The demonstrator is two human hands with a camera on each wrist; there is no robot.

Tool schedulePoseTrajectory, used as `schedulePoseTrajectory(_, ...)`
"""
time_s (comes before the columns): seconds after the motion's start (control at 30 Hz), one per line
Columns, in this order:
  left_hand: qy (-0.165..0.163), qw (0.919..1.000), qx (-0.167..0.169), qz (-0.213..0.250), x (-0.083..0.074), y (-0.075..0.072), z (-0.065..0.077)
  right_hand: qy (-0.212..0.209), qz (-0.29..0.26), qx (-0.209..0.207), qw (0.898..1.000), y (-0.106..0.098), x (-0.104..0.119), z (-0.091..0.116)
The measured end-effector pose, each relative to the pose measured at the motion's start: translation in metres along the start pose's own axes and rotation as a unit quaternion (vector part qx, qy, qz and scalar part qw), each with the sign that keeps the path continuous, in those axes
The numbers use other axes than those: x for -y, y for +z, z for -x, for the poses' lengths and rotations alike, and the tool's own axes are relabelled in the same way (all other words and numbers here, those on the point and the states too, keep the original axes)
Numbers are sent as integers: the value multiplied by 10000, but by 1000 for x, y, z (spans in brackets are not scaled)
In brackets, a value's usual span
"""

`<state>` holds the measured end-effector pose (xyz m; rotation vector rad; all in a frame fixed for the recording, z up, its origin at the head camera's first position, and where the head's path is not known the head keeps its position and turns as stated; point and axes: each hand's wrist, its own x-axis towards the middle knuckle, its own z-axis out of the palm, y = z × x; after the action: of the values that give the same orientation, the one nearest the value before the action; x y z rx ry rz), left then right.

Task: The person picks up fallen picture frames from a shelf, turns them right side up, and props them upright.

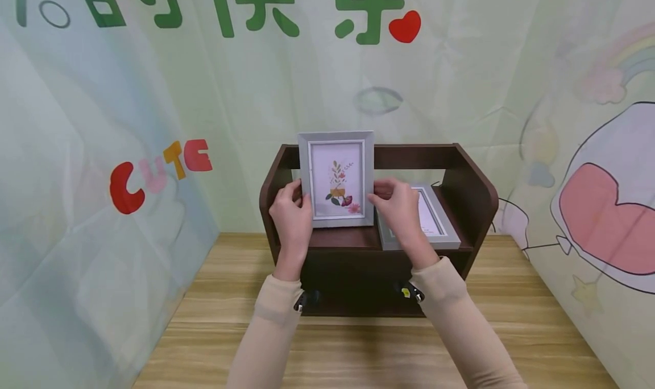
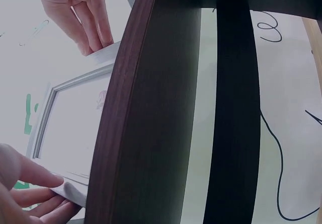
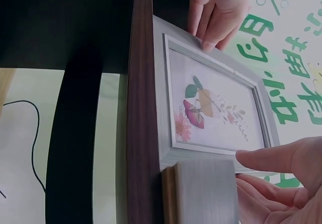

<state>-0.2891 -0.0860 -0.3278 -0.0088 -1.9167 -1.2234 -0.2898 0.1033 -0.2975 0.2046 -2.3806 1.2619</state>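
Observation:
An upright grey picture frame (image 1: 336,173) with a dried-flower print stands on the upper shelf of a dark brown desk rack (image 1: 365,286), leaning back slightly. My left hand (image 1: 294,221) pinches its left edge. On the opposite edge, my right hand (image 1: 401,207) has its thumb on the front, and the right wrist view shows the other fingers (image 3: 261,194) behind. A second grey picture frame (image 1: 441,241) lies flat on the same shelf, partly hidden under my right hand and forearm.
The rack has raised side panels (image 1: 473,201) and a back rail (image 1: 414,156). It stands on a wood-grain table (image 1: 215,321). Printed cloth walls (image 1: 230,93) with green characters, a red heart (image 1: 405,27) and a balloon drawing (image 1: 609,207) surround it.

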Motion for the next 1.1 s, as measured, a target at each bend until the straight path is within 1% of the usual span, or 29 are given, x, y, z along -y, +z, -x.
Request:
schedulePoseTrajectory(0.2, -37, 10000, 9, -35, -1, 0, -1, -35, 55, -176, 9998, 1, 2, 1)
schedulePoseTrajectory(0.53, -313, 9994, 106, 50, -3, -1, 2, -41, 67, -262, 9996, 6, 5, 2)
schedulePoseTrajectory(0.67, -363, 9993, 62, 71, -2, -2, 4, -40, 55, -240, 9997, 10, 7, 3)
schedulePoseTrajectory(0.83, -402, 9992, -13, -48, -1, -4, 7, -59, -73, -183, 9998, 14, 10, 4)
schedulePoseTrajectory(0.93, -451, 9988, -4, -167, -1, -4, 8, -116, -102, -164, 9997, 15, 12, 5)
schedulePoseTrajectory(1.1, -606, 9980, 61, -175, -3, -5, 10, -211, -76, -75, 9997, 19, 14, 5)
